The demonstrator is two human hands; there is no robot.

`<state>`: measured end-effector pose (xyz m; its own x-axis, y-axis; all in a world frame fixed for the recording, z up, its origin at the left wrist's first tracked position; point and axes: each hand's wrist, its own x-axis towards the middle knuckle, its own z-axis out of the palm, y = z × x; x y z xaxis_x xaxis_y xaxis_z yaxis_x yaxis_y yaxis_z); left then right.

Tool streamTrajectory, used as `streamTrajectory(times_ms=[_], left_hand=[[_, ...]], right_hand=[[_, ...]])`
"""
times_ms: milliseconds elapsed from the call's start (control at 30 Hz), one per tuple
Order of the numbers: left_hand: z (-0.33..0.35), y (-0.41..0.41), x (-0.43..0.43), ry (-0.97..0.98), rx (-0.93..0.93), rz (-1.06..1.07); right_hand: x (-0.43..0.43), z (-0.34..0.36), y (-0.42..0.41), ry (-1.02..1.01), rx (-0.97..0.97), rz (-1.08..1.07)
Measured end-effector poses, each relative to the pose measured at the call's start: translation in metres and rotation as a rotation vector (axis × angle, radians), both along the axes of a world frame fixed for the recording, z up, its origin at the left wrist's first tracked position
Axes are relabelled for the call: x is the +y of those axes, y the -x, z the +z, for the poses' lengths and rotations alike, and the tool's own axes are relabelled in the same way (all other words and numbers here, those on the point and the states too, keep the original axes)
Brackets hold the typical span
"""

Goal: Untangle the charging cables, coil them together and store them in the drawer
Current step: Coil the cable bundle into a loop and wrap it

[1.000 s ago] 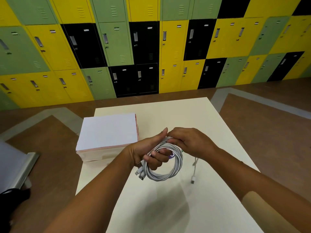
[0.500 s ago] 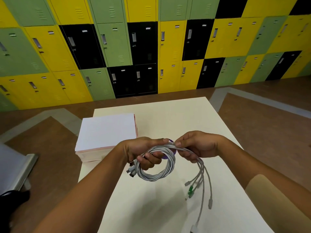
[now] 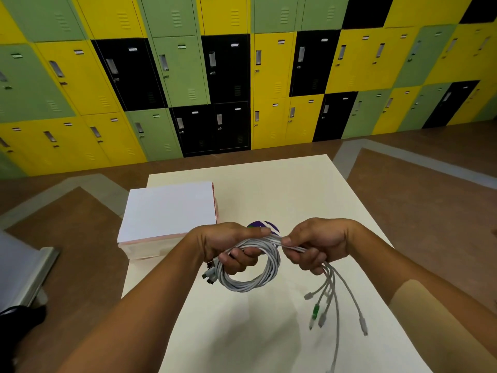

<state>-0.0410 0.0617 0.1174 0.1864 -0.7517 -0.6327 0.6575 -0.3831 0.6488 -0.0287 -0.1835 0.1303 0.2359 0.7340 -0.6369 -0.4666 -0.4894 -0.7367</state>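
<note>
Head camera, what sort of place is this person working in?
Probably a locker room or a shared storage area: a wall of yellow, green and black lockers, a brown floor with grey bands, and one plain cream table.

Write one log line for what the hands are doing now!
left hand: grips cable coil | right hand: pinches loose ends | coiling: unfinished

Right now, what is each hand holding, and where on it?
Left hand grips the cable coil at its top-left; right hand pinches the loose strands beside it.
</note>
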Motion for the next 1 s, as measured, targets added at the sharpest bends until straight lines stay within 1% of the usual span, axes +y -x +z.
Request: streamTrajectory(times_ms=[67, 133, 200, 267, 333, 400, 467, 500, 567, 600, 633, 667, 700, 767, 867, 933, 1000], left_hand=[[-0.001, -0.002, 0.002, 0.029, 0.008, 0.060], [-0.004, -0.002, 0.004, 0.064, 0.014, 0.117], [-0.007, -0.003, 0.006, 0.099, 0.016, 0.170], [-0.008, -0.003, 0.007, 0.141, 0.024, 0.226], [-0.009, -0.003, 0.007, 0.204, 0.044, 0.272], [-0.009, -0.002, 0.006, 0.271, 0.059, 0.307], [-0.008, -0.001, 0.005, 0.336, 0.075, 0.334], [-0.007, 0.000, 0.004, 0.363, 0.084, 0.348], [-0.004, 0.000, 0.000, 0.385, 0.090, 0.386], [-0.003, 0.000, -0.001, 0.383, 0.083, 0.400], [-0.002, 0.000, -0.001, 0.375, 0.070, 0.405], [-0.002, -0.001, -0.001, 0.363, 0.052, 0.403], [-0.002, -0.002, 0.000, 0.350, 0.037, 0.399], [-0.001, -0.004, 0.002, 0.325, 0.016, 0.396], [0.003, -0.005, 0.003, 0.311, -0.001, 0.421], [0.005, -0.006, 0.003, 0.327, -0.007, 0.460], [0.006, -0.008, 0.005, 0.352, -0.022, 0.492]], right_hand=[[0.000, -0.006, 0.001, -0.046, -0.027, -0.099], [0.003, -0.010, 0.001, -0.047, -0.172, -0.173], [0.008, -0.012, 0.000, -0.004, -0.447, -0.216], [0.015, -0.014, 0.000, 0.067, -0.804, -0.243], [0.020, -0.018, 0.001, 0.167, -1.161, -0.246], [0.022, -0.022, 0.004, 0.283, -1.447, -0.225], [0.025, -0.024, 0.007, 0.368, -1.651, -0.203], [0.026, -0.027, 0.006, 0.378, -1.737, -0.198], [0.025, -0.031, 0.003, 0.347, -1.901, -0.205], [0.025, -0.032, 0.002, 0.331, -1.953, -0.210], [0.024, -0.032, 0.002, 0.315, -1.951, -0.211], [0.024, -0.033, 0.001, 0.291, -1.902, -0.229], [0.025, -0.031, 0.004, 0.258, -1.805, -0.273], [0.029, -0.032, 0.007, 0.155, -1.512, -0.392], [0.037, -0.029, 0.010, -0.111, -1.036, -0.614], [0.041, -0.022, 0.013, -0.211, -0.794, -0.712], [0.042, -0.018, 0.013, -0.278, -0.569, -0.760]])
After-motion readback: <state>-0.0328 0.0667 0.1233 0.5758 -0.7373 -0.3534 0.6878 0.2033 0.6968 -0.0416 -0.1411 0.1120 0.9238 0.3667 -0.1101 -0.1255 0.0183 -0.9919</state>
